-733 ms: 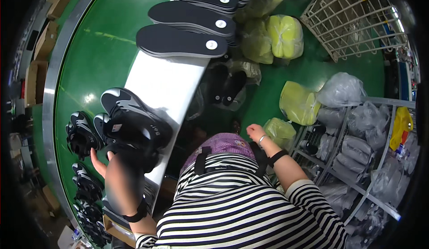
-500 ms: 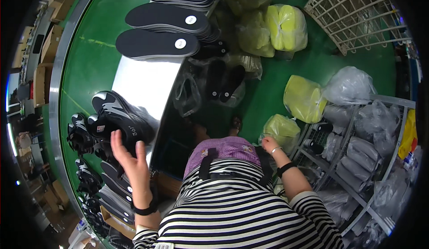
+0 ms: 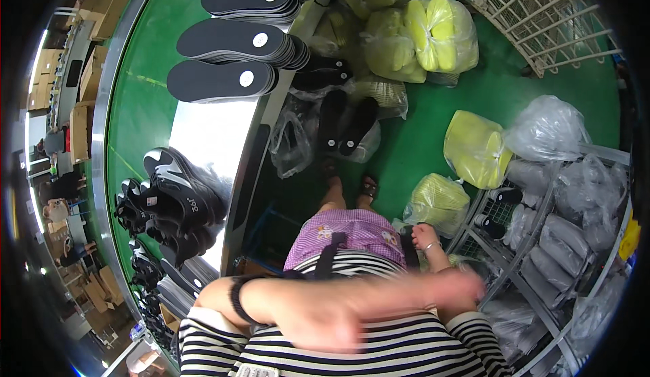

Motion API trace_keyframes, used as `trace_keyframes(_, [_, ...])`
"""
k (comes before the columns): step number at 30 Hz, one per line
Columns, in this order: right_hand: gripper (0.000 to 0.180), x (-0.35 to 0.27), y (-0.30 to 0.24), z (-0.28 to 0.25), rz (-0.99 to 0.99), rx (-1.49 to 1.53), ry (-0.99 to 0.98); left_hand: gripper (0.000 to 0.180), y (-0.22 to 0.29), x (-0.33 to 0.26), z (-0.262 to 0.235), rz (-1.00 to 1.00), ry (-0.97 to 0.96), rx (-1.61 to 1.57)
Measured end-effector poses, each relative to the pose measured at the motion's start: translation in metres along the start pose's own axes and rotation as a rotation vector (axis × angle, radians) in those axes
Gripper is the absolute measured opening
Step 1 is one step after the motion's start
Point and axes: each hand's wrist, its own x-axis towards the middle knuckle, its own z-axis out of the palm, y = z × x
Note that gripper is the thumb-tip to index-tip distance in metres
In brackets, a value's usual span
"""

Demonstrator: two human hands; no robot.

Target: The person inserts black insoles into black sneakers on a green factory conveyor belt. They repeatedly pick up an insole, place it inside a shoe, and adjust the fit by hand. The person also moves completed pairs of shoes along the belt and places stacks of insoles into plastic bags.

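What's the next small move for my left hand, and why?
I'd probably draw your left hand leftward, clear of your right forearm: its blurred fingers cross over that forearm in view, though contact is unclear, and the black shoes sit to your left.

We see matt black insoles (image 3: pixel 206 79), smooth-toed shoes (image 3: pixel 184 194), glossy white tabletop (image 3: pixel 206 125), shiny crinkled plastic bag (image 3: pixel 550 128), striped cloth shirt (image 3: pixel 406 357), smooth metal edging (image 3: pixel 99 130).
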Motion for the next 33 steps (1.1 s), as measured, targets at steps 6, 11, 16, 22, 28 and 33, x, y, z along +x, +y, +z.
trace_keyframes(6, [0.013,-0.017,0.002,0.031,0.001,0.270,0.060,0.085,0.020,0.043,0.010,0.006,-0.499,-0.853])
trace_keyframes(11, [0.014,-0.003,0.018,0.066,-0.045,-0.030,0.110,0.055,0.027,0.025,-0.038,-0.013,-0.292,-0.458])
trace_keyframes(16, [0.021,-0.011,-0.046,0.085,-0.194,-0.249,0.320,0.043,0.026,0.023,-0.105,0.073,-0.237,0.223])
trace_keyframes(22, [0.034,0.027,-0.076,0.111,-0.116,-0.349,0.223,0.018,0.020,0.070,-0.102,0.296,0.123,1.322])
trace_keyframes(28, [0.047,0.061,-0.094,0.105,-0.101,-0.429,0.108,0.026,-0.054,0.119,-0.159,0.425,0.082,1.089])
trace_keyframes(33, [0.055,0.076,-0.058,0.083,-0.283,-0.446,0.254,0.022,-0.129,0.151,-0.243,0.166,-0.012,1.055])
